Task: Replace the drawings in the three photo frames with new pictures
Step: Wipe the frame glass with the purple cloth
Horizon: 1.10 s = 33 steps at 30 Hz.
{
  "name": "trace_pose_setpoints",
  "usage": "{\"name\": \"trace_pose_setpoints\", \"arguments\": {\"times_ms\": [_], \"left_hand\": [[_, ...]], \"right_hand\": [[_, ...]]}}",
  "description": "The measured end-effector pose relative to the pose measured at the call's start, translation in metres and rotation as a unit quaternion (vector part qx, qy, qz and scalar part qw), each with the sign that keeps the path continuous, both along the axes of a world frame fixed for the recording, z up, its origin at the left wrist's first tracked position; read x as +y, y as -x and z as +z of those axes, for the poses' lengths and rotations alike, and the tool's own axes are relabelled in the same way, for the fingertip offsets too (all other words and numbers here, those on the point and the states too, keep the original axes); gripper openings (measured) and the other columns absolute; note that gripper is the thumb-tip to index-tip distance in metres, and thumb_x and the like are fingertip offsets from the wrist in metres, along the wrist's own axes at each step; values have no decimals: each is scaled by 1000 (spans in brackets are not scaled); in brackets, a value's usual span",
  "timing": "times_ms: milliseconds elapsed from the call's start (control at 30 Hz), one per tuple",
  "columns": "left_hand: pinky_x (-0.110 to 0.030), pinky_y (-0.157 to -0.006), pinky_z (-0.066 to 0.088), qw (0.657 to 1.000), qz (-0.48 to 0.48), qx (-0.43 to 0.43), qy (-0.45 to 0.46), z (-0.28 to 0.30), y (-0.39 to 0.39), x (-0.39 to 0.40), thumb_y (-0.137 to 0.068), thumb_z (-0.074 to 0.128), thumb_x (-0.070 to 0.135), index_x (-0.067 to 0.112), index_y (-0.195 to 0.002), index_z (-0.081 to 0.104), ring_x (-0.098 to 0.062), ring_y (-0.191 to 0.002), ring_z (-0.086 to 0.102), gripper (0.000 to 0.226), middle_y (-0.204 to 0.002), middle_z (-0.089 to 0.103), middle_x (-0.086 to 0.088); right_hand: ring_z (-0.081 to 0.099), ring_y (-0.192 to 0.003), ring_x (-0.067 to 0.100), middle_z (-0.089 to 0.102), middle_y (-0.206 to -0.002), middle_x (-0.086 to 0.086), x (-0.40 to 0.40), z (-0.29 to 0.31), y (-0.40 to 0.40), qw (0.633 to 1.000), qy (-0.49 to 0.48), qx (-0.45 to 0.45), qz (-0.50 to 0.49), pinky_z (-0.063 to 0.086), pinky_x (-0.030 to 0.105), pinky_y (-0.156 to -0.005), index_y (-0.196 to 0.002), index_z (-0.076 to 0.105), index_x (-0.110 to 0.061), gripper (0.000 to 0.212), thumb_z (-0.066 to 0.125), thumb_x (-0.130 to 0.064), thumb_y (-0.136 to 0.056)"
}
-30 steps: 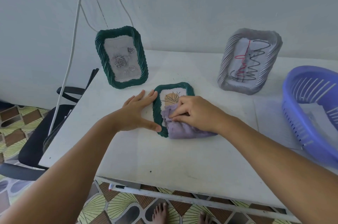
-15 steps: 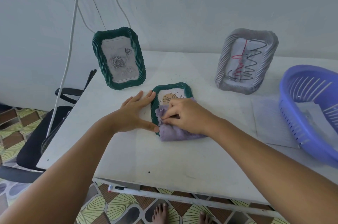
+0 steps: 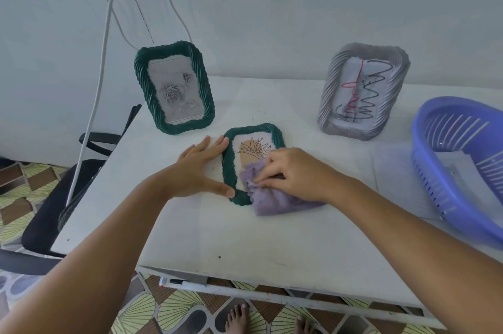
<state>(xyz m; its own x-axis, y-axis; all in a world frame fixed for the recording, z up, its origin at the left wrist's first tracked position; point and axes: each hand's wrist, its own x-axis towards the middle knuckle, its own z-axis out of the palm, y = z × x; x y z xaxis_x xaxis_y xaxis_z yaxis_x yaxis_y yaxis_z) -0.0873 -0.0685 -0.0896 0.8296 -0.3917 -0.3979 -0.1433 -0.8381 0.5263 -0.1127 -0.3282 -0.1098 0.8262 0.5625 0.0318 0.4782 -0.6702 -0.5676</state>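
So the thing everything hangs on here is the small dark green rope-edged photo frame lying flat, face up, in the middle of the frame on the white table, long axis running from near the person up toward the wall, tipped a bit right at the top. The left hand sits just left of it, fingers straight and flat, thumb tip touching the near-left corner, so it's bracing, not grasping. The right hand comes in from the right, on top of the frame's lower half, fingers pinching a lilac fuzzy cloth down onto the glass. I'd guess it's wiping, so the right hand is the working one. Count: three frames total, this flat one, a bigger dark green frame with a grey rose picture standing upper left, and a grey ribbed frame with a scribble drawing standing upper right. One cloth, one purple slotted plastic basket at the right edge.
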Motion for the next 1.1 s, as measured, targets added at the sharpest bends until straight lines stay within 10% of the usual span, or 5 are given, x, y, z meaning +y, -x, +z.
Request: {"name": "trace_pose_setpoints", "arguments": {"times_ms": [1100], "left_hand": [[-46, -125, 1, 1000, 1, 12, -15, -13, -10, 7, -54, 80, 73, 55, -156, -2, -16, -155, -11, 132, -168, -11, 15]], "right_hand": [[54, -84, 9, 55, -91, -8, -19, 13, -11, 994, 58, -33, -83, 44, 28, -76, -103, 80, -33, 17, 67, -40, -96]]}}
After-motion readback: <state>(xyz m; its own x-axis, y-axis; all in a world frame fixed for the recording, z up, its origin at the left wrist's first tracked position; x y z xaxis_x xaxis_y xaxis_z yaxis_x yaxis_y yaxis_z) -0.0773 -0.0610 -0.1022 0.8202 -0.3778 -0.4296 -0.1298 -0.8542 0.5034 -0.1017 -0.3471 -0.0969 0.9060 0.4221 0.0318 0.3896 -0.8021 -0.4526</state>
